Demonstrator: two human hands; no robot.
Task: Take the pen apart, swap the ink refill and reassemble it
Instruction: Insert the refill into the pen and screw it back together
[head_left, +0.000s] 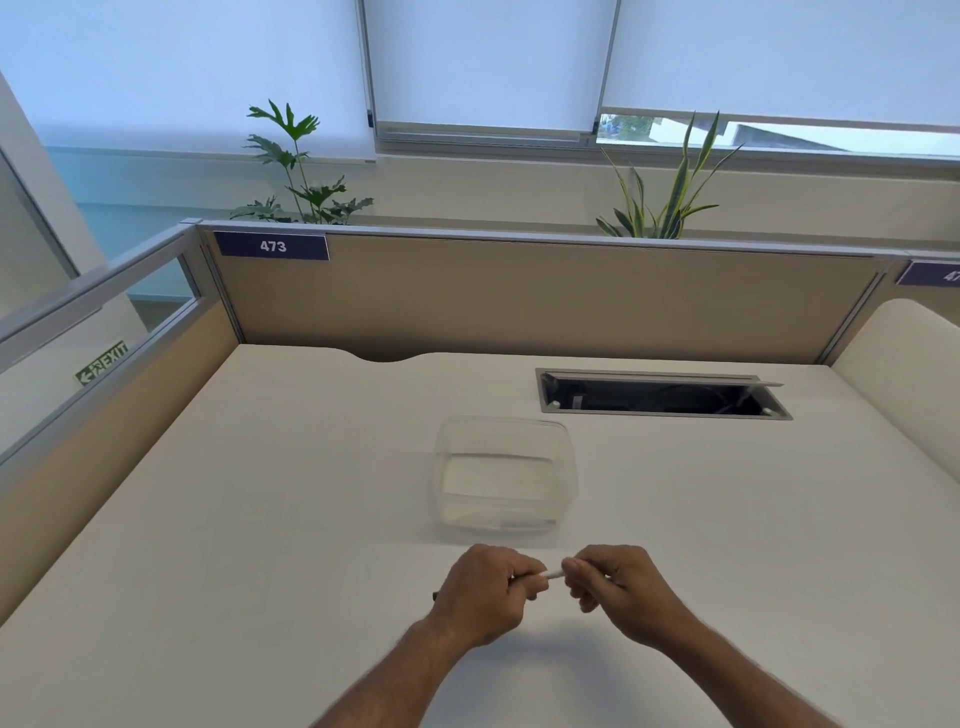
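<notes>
Pen, slim white plastic barrel (551, 574), gripped at both ends by left hand (485, 592) and right hand (618, 590).
Judged light, stiff, slippery; pinch firmly near the joint between the hands.

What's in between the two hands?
A short white stretch of the pen bridges the gap between the left hand and right hand, seen from the head camera.

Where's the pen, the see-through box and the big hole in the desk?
pen (551, 574), head view: white barrel between the hands.
clear plastic container (569, 470), head view: right wall.
cable hatch (543, 391), head view: left metal frame.
</notes>
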